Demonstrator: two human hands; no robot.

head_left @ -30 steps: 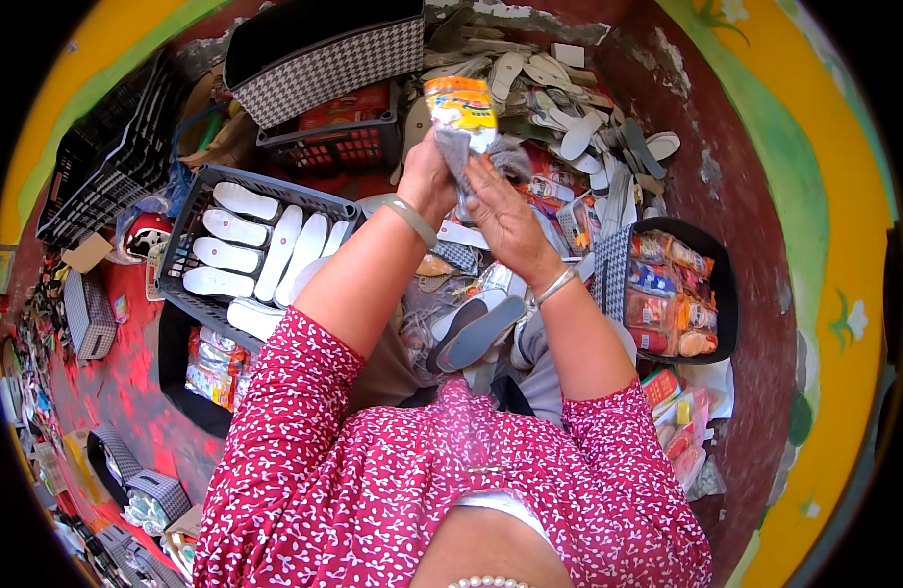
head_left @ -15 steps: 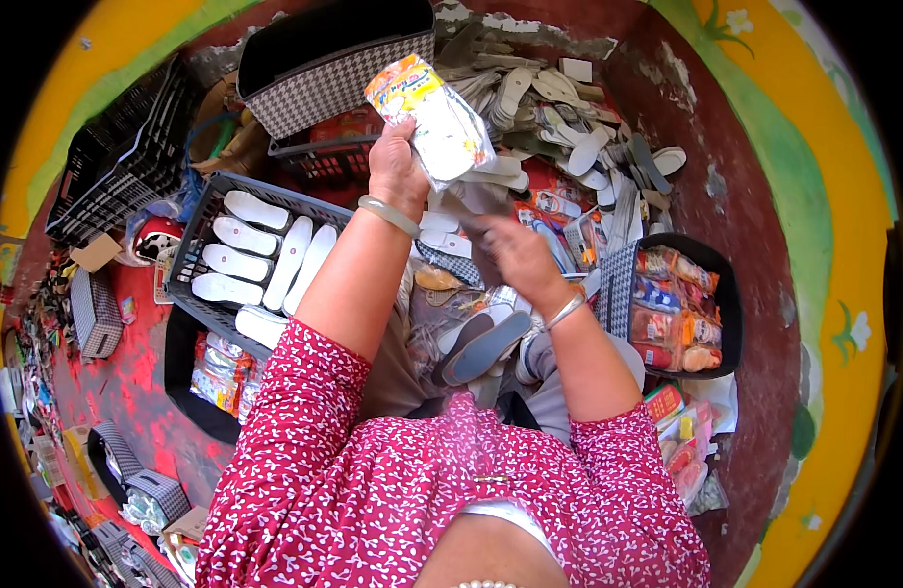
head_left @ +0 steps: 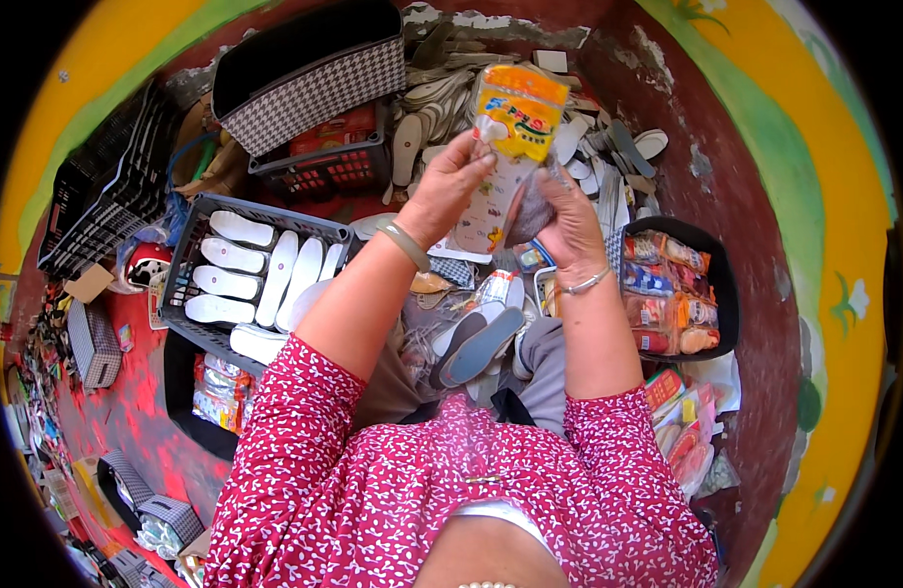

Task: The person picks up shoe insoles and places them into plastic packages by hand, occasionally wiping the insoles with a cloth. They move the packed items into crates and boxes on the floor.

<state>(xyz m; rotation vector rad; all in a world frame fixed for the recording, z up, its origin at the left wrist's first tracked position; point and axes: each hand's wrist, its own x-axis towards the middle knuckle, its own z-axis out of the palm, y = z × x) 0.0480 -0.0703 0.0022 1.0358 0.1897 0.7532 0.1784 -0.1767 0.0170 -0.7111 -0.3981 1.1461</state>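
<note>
Out in front of me, my left hand (head_left: 444, 191) grips a clear-wrapped pack of insoles (head_left: 489, 196) by its left edge. An orange and yellow printed top sits on the pack, with pale, patterned insoles below. My right hand (head_left: 572, 227) is closed around a bunched grey cloth (head_left: 532, 214), pressed against the pack's right side. The cloth hides part of the pack. Under both hands, a grey insole or sole (head_left: 483, 345) and white ones lie between my legs.
A dark crate (head_left: 201, 328) of white insoles stands to the left. On the right, a checked basket (head_left: 721, 294) holds wrapped packs. A large houndstooth bin (head_left: 319, 103) rests on another crate at the back, beside heaped loose insoles (head_left: 442, 93). Stacked black crates (head_left: 103, 181) stand far left.
The pack has shifted right and now hangs more upright, its printed top facing me. My right hand has risen from below, bringing the grey cloth against the pack.
</note>
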